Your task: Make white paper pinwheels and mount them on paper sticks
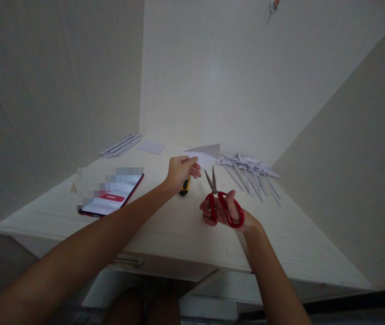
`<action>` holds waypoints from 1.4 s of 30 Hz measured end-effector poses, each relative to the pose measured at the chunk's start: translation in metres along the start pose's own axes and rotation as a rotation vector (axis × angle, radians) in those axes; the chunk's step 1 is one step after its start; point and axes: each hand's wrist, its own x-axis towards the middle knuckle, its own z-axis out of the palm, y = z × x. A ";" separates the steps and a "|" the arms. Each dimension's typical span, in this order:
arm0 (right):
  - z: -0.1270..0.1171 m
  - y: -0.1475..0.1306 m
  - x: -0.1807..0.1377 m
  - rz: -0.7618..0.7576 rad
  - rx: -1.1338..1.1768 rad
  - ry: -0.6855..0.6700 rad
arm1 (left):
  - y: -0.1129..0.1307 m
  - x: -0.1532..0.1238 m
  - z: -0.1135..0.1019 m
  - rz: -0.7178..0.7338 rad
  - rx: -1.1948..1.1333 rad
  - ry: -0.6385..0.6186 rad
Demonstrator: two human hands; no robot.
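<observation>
My right hand [224, 210] has its thumb and fingers through the red-handled scissors [214, 191]. The blades stand apart and point away from me, with nothing between them. Just left of the blade tips, my left hand [182, 171] pinches the near edge of a white sheet of paper [208, 153], whose far part is raised in a fold. Beneath my left hand lies a yellow and black box cutter [185, 186], partly covered by the hand.
A heap of white paper pieces on thin rolled sticks [246, 171] lies at the right. Several rolled paper sticks [123, 146] and a small paper rectangle [151, 147] are at the back left. A phone [111, 198] rests on the white table [165, 230]. Walls enclose the table's back and sides.
</observation>
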 end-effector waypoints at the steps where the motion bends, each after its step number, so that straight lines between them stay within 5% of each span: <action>1: -0.001 0.001 0.000 0.019 -0.019 -0.011 | 0.000 0.000 0.000 -0.004 -0.005 0.007; 29: 0.001 0.003 0.006 -0.084 0.076 0.031 | -0.009 -0.007 0.006 0.029 0.159 -0.128; 42: -0.007 0.012 0.009 -0.130 0.212 -0.100 | -0.006 -0.010 0.006 0.015 0.148 -0.152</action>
